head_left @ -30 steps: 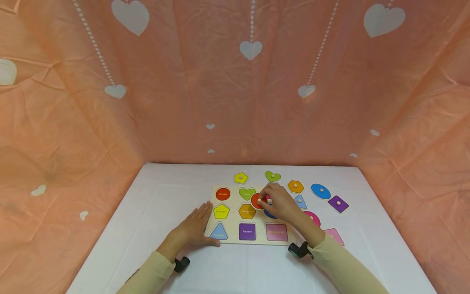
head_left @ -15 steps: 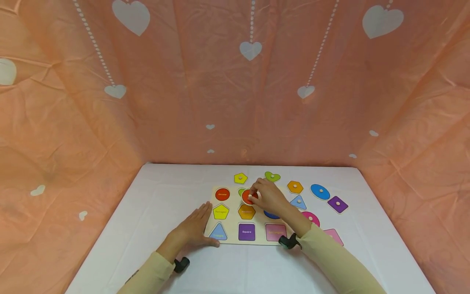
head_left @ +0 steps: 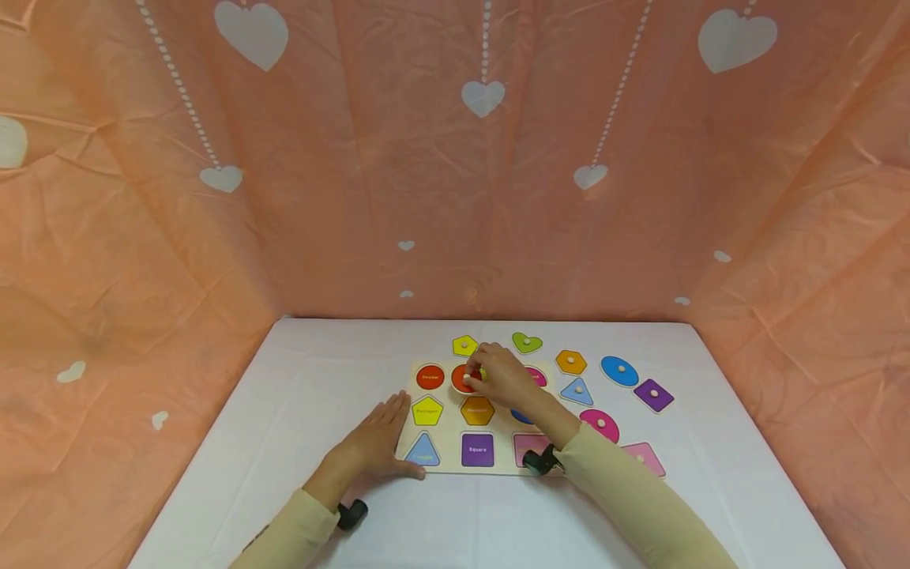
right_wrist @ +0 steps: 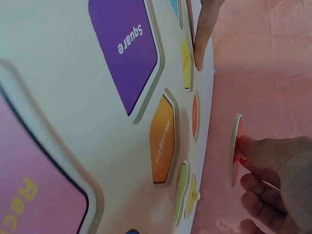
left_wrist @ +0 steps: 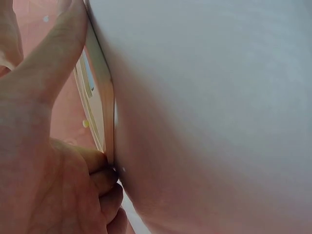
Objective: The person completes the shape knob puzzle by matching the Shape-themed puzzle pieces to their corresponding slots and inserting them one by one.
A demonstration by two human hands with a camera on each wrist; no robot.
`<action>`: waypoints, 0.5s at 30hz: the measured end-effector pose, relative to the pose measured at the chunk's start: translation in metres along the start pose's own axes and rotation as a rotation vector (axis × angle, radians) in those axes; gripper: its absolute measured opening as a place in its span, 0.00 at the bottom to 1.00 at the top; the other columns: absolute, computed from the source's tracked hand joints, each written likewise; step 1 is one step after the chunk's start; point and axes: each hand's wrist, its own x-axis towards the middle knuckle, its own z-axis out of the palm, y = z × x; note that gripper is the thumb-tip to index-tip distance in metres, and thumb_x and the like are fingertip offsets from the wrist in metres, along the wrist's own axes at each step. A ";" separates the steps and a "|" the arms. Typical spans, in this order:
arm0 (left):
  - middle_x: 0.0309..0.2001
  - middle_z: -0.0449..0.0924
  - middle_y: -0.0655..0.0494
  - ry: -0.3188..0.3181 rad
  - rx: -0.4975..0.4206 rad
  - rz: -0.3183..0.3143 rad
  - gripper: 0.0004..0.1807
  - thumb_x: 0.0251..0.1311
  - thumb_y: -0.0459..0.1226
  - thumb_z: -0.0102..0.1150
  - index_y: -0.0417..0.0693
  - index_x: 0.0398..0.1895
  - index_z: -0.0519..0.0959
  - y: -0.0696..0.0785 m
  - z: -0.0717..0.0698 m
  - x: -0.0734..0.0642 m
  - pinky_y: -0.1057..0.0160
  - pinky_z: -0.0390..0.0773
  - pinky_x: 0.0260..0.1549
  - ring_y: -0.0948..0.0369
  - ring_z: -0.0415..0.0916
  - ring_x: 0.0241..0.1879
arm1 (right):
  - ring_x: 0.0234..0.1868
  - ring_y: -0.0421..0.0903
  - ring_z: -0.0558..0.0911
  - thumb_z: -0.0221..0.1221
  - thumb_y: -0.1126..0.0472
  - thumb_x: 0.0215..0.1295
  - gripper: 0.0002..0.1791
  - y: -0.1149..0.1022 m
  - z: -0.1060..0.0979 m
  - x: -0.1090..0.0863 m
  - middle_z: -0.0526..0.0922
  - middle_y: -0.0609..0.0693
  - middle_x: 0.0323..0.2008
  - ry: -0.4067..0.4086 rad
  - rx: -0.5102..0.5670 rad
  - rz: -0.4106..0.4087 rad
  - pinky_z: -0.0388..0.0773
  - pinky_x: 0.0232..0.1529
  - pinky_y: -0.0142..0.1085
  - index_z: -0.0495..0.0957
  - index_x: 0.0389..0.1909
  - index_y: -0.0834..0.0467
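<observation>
My right hand (head_left: 506,378) pinches the small knob of a red round puzzle piece (head_left: 463,381). In the right wrist view the piece (right_wrist: 236,151) is tilted on edge to the camera and held apart from the wooden puzzle board (head_left: 498,466). It hovers over the board's heart recess, just right of the printed red circle recess (head_left: 430,377). My left hand (head_left: 375,438) rests at the board's left side, fingers extended along the edge and thumb at the near corner. In the left wrist view the hand (left_wrist: 44,122) touches the board's edge (left_wrist: 108,117).
Loose knobbed pieces lie behind and right of the board: yellow pentagon (head_left: 465,345), green heart (head_left: 527,342), orange hexagon (head_left: 571,363), blue triangle (head_left: 577,391), blue oval (head_left: 619,371), purple square (head_left: 653,395), pink round piece (head_left: 599,425) and pink rectangle (head_left: 645,458). A white cloth covers the table (head_left: 298,379).
My right hand has carried the red round piece leftward across the board, from near the pink recess to beside the red circle recess. The left hand has stayed in place.
</observation>
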 end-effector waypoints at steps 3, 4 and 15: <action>0.86 0.48 0.39 0.000 0.002 -0.005 0.73 0.47 0.63 0.82 0.33 0.86 0.51 0.000 0.000 0.000 0.46 0.50 0.84 0.46 0.47 0.86 | 0.48 0.48 0.78 0.74 0.55 0.69 0.08 -0.001 0.004 0.005 0.81 0.46 0.40 -0.001 0.010 -0.010 0.83 0.57 0.43 0.85 0.38 0.53; 0.86 0.48 0.40 -0.001 0.003 -0.005 0.74 0.47 0.63 0.82 0.34 0.86 0.51 0.000 0.000 0.000 0.46 0.50 0.84 0.46 0.47 0.86 | 0.47 0.48 0.78 0.74 0.55 0.69 0.08 -0.002 0.005 0.007 0.81 0.46 0.40 0.000 0.014 -0.016 0.83 0.57 0.43 0.85 0.38 0.53; 0.86 0.48 0.38 -0.002 -0.010 0.013 0.73 0.48 0.62 0.83 0.32 0.85 0.51 0.001 -0.002 -0.001 0.45 0.51 0.84 0.44 0.47 0.85 | 0.48 0.47 0.79 0.72 0.54 0.70 0.08 -0.009 0.015 0.023 0.82 0.45 0.40 -0.023 0.048 -0.018 0.82 0.60 0.44 0.85 0.39 0.53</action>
